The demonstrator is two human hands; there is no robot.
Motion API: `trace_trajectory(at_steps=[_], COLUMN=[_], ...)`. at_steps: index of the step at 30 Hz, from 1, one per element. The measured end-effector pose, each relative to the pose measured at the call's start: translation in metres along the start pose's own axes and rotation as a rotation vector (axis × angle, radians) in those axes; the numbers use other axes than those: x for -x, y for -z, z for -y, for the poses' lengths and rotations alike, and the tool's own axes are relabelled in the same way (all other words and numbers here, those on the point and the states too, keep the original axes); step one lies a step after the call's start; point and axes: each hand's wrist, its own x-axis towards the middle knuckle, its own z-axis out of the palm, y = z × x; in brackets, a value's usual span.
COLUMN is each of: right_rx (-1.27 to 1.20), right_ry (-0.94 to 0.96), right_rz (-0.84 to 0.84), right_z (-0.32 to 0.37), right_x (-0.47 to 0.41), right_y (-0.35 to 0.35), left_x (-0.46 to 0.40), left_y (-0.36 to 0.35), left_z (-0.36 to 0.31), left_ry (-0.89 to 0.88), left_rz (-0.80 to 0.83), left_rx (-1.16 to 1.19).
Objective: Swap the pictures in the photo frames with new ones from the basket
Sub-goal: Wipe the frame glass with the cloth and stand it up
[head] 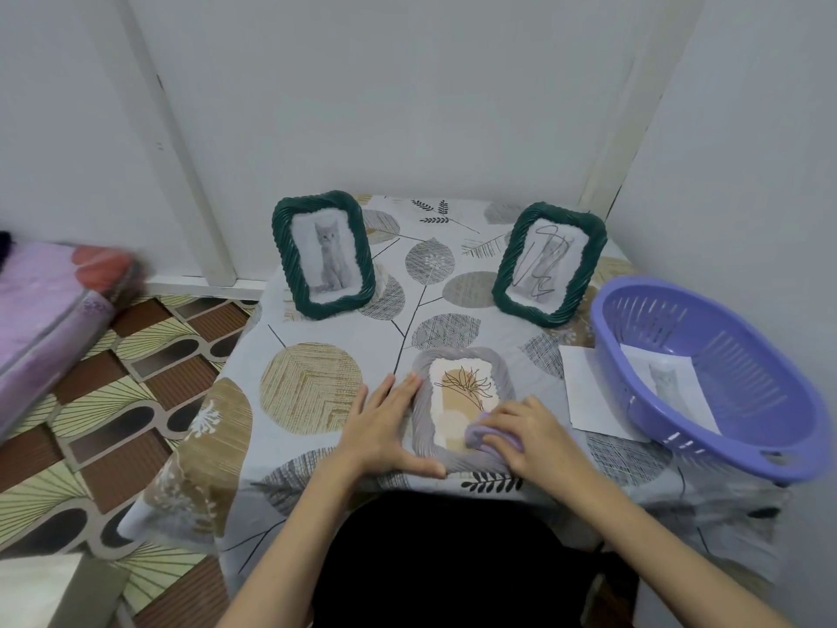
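A grey-lilac frame with a flower drawing lies flat at the table's near edge. My left hand rests flat against its left side, fingers straight. My right hand presses a small lilac cloth onto the frame's lower right part, fingers curled over it. Two dark green frames stand at the back: the left one shows a grey cat, the right one a scribbled-over picture. A purple basket at the right holds a cat picture.
A white sheet lies on the table partly under the basket. The leaf-patterned tablecloth covers a small table set in a wall corner. A pink mattress lies on the patterned floor at the left.
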Motion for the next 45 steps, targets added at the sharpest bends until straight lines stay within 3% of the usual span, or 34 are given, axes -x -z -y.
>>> trace_trajectory(at_steps=[8, 11, 15, 18, 21, 24, 28, 31, 33, 35, 38, 42, 45], right_rx=[-0.006, 0.011, -0.198, -0.159, -0.326, -0.691, -1.234, -1.311, -1.249, -1.109, -0.913, -0.537, -0.282], right_ry=[-0.165, -0.217, -0.404, -0.507, -0.613, -0.671, -0.602, -0.48, -0.418, -0.37, -0.346, -0.344, -0.351], right_rz=[-0.141, -0.103, -0.118, -0.035, 0.038, -0.063, -0.239, -0.256, -0.232, -0.177, -0.1, -0.19, -0.199], right_z=[-0.019, -0.016, -0.014, -0.022, -0.023, -0.018, 0.006, 0.025, 0.031, 0.033, 0.031, 0.017, 0.003], right_x=[-0.071, -0.086, -0.073, -0.049, -0.034, -0.028, -0.022, -0.022, -0.022, -0.023, -0.023, -0.023, -0.017], right_y=[-0.012, -0.01, 0.002, 0.01, 0.022, 0.033, 0.029, 0.018, 0.011, 0.005, 0.0, -0.003, -0.01], left_x=[0.0, 0.0, 0.0, 0.001, 0.0, -0.006, -0.011, -0.012, -0.011, -0.011, -0.004, 0.005, 0.006], left_y=[0.001, 0.002, 0.003, 0.003, 0.009, 0.021, 0.029, 0.026, 0.024, 0.022, 0.027, 0.047, 0.049], left_z=[0.0, -0.001, -0.002, -0.003, -0.002, -0.009, -0.048, -0.073, -0.077, -0.071, -0.049, 0.01, 0.045], left_ry=[0.006, 0.004, 0.007, 0.011, 0.031, 0.042, -0.065, 0.03, 0.047, 0.02, 0.075, 0.223, 0.323], left_rz=[0.013, 0.021, 0.02, 0.031, 0.094, 0.107, -0.21, -0.107, -0.152, -0.29, -0.346, -0.413, -0.395], left_rx=[-0.005, -0.009, -0.014, 0.003, 0.056, 0.15, 0.618, 1.251, 1.414, 1.257, 1.076, 0.848, 0.398])
